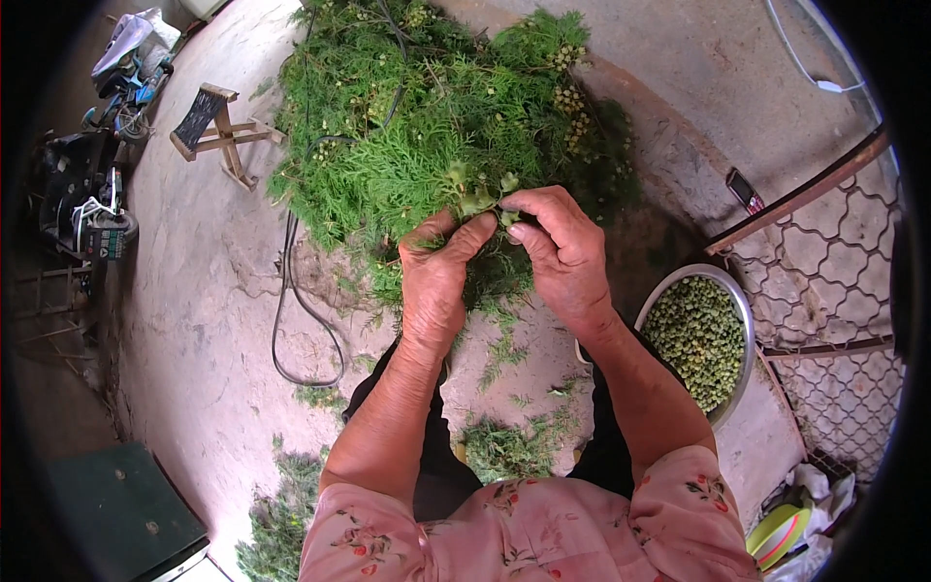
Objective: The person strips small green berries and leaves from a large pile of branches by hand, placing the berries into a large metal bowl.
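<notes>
My left hand [433, 276] is closed on a feathery green conifer sprig [393, 175], its thumb pressed against the stem. Pale green seed cones [475, 203] stand out at the sprig's tip, just above that thumb. My right hand [570, 257] pinches with thumb and forefinger at a small green cone [509, 217] right beside the left thumb. Whether this cone is still attached to the stem is hard to see. Beyond both hands lies a big heap of cut conifer branches [456, 97] with more cones among the leaves. To my right sits a metal bowl [748, 325] full of picked green cones [693, 339].
A small wooden folding stool [225, 131] stands left of the heap. A black cable [278, 341] loops over the concrete floor. At the right are a mobile phone [745, 191] and a rusty-framed metal lattice [824, 252]. Leafy scraps [514, 446] lie between my feet.
</notes>
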A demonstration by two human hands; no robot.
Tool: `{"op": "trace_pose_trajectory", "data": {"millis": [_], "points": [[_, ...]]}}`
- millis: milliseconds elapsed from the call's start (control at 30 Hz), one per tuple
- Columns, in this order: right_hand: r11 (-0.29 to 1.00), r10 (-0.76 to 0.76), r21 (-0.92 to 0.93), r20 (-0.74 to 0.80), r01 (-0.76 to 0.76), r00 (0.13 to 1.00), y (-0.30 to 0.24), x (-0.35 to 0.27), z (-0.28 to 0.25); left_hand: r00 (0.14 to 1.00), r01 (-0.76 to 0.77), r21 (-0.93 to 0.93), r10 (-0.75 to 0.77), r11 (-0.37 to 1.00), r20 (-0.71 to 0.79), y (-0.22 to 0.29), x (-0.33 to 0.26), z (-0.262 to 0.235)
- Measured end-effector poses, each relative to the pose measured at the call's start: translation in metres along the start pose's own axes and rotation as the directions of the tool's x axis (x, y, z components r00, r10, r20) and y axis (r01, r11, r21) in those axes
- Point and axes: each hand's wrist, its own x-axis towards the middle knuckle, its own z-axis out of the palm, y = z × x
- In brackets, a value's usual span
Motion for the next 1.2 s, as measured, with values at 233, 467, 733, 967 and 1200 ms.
{"op": "trace_pose_trajectory", "data": {"millis": [233,467,733,967,1200], "points": [[1.000,-0.001,-0.009,0.033,0.001,0.999,-0.005,0.001,0.000,0.999,0.025,-0.227,-0.034,0.974,-0.036,-0.003,0.001,0.004],[1.000,0.015,-0.004,0.010,-0.015,1.000,0.005,-0.004,0.002,1.000,0.014,-0.206,-0.010,0.978,0.021,-0.007,0.000,0.006],[0.599,0.489,0.689,0.089,-0.408,0.868,-0.003,0.004,-0.017,0.986,0.100,-0.291,-0.134,0.952,-0.098,-0.014,0.004,0.007],[0.636,0.547,0.530,0.205,-0.562,0.812,0.000,0.005,-0.021,0.985,0.166,-0.195,-0.171,0.967,-0.008,-0.011,0.004,0.005],[0.759,0.497,0.394,0.165,-0.519,0.852,0.000,0.000,-0.015,0.991,0.134,-0.086,-0.132,0.987,0.026,-0.007,0.000,0.010]]}}
